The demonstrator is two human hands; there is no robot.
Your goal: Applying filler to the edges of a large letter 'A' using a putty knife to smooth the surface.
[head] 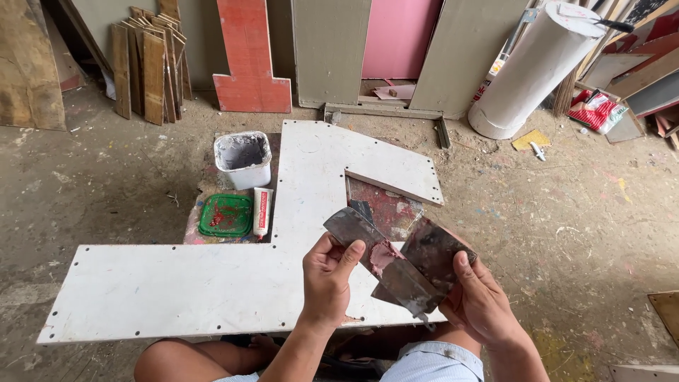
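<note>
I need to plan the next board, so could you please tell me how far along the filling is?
Done: the tub is open, its green lid and a tube beside it. In hand: the left hand and right hand work pinkish filler between two scrapers. Left: the white board shows no pink filler.

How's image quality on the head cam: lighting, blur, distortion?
Head view: soft even daylight, faint shadows, no harsh glare. Left hand, right hand and the two putty blades are sharp. Wide-angle lens bends the white board edges and the leaning white cylinder.

White tube (262, 211) lies beside green lid (225, 215).
</note>
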